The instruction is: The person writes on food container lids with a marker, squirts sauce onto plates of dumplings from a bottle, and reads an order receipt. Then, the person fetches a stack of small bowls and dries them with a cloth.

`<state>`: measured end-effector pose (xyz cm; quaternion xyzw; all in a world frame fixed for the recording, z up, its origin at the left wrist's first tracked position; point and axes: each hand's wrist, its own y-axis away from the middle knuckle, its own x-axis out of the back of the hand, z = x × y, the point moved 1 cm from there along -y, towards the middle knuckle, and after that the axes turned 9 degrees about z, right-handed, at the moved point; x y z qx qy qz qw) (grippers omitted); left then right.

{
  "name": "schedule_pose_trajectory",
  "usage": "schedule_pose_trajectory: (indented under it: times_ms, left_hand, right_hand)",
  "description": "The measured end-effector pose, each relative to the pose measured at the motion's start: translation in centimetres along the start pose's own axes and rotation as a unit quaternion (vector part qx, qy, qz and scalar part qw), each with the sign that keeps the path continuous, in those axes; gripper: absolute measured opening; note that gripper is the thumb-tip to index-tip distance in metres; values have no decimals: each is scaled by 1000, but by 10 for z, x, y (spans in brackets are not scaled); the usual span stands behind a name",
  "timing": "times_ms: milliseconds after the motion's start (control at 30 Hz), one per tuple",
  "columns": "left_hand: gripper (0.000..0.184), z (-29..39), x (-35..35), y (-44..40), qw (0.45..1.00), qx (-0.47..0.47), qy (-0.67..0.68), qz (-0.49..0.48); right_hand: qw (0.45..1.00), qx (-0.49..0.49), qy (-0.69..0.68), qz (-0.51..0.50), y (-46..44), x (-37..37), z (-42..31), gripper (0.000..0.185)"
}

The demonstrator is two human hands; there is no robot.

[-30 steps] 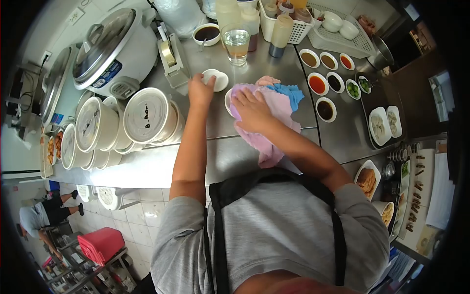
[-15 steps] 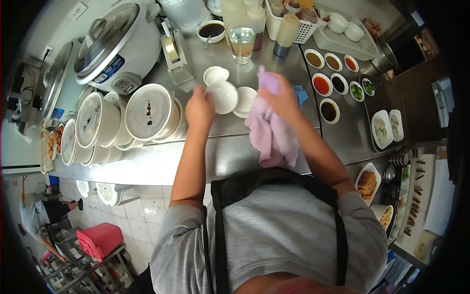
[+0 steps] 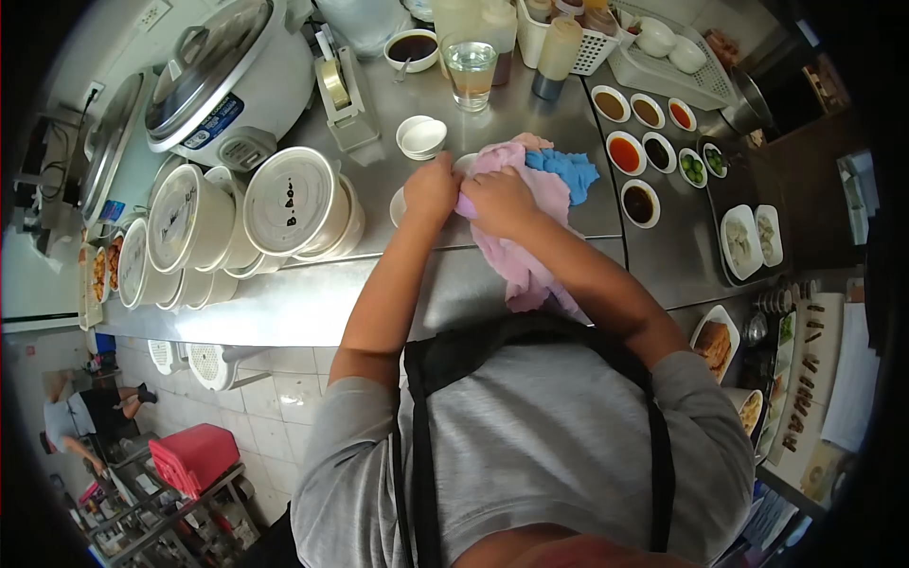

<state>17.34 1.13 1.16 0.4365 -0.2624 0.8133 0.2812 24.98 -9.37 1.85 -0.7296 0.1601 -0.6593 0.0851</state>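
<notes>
My left hand (image 3: 431, 192) is closed, its fingertips hidden; what it grips, if anything, cannot be made out. One small white dish (image 3: 398, 207) shows at its left, partly behind the wrist, and another white dish (image 3: 464, 164) peeks out between my hands. My right hand (image 3: 502, 201) has bent fingers pressed into a pink and purple cloth (image 3: 516, 268) lying on the steel counter. Beside that cloth is a crumpled blue cloth (image 3: 565, 173). Small white bowls (image 3: 421, 138) sit stacked above my left hand.
Lidded tubs (image 3: 290, 201) stand at left near a rice cooker (image 3: 222, 85). A tape dispenser (image 3: 346, 99), a glass (image 3: 471, 72) and a dark sauce bowl (image 3: 412, 49) line the back. Sauce dishes (image 3: 626, 153) stand at right. A co-worker (image 3: 80, 417) is at far left.
The dish in my left hand half a second ago is no longer visible in it. That hand has moved right, beside my right hand. The lifted cloth is back down on the counter.
</notes>
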Motion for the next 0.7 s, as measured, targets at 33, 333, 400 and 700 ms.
schedule_pose_trajectory:
  times_ms: [33,333,400,700]
  left_hand:
    - [19,0,-2,-3,1000,-16,-4,-5]
    - [20,-4,45,-10,994,59,-16,90]
    - [20,-20,50,8,990,111,-19,85]
    - [30,-40,43,46,980,113,-161,37]
  right_hand:
    - [997,21,-57,54,14,-1,13,22]
    - [971,-99,-152,158,5,44,24,48]
    - [989,-7,-7,145,5,8,12,42]
    - [989,-31,53,-134,0,-26,-4,30]
